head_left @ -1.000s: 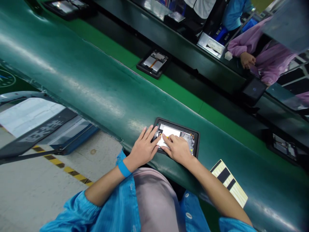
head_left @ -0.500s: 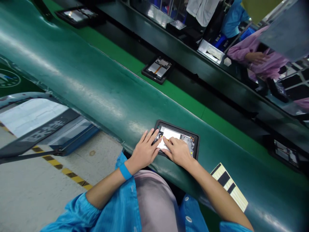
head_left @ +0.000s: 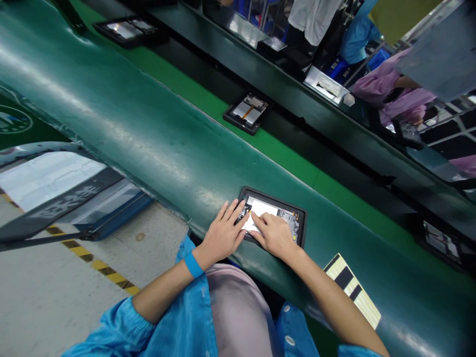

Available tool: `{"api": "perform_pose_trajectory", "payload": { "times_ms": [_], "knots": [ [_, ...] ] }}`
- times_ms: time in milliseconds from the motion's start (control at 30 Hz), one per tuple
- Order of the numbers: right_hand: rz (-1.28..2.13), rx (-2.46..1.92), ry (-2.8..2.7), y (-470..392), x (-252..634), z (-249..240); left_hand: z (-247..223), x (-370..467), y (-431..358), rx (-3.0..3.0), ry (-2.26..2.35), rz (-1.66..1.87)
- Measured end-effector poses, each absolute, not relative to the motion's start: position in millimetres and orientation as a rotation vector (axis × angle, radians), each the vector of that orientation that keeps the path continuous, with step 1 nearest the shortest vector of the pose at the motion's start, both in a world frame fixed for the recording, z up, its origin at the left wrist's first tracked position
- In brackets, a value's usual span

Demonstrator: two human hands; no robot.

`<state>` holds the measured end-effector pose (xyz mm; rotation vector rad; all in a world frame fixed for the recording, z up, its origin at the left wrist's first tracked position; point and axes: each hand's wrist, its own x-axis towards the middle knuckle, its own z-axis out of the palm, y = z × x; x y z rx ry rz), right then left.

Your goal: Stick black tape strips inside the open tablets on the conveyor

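Observation:
An opened tablet (head_left: 268, 204) lies in a black frame on the green bench, its white battery and circuit parts exposed. My left hand (head_left: 222, 232) rests flat over the tablet's left end, fingers spread, with a blue band at the wrist. Across the middle of the tablet is my right hand (head_left: 274, 234). Its index finger reaches onto the inside near a small yellow-orange piece, the thumb stands apart, and the other fingers are bent. Part of the tablet's left end and lower edge is hidden under my hands.
A sheet of pale yellow and black strips (head_left: 353, 290) lies by my right forearm. Beyond the bench edge, a green conveyor (head_left: 278, 152) carries another opened tablet (head_left: 248, 111), with more at either side. A co-worker in pink (head_left: 394, 94) is across the line.
The opened tablets on the conveyor have shifted slightly right and nearer in view. The co-worker in pink has moved an arm downward. My hands stay nearly in place on the tablet.

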<state>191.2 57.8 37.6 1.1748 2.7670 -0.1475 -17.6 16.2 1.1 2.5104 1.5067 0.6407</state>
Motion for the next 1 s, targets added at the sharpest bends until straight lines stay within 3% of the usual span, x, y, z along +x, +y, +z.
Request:
{"api": "perform_pose_trajectory", "payload": {
  "times_ms": [1000],
  "knots": [
    [-0.117,0.899,2.827,73,202,40,-7,-17,9,2.466,1.513,0.737]
  ]
}}
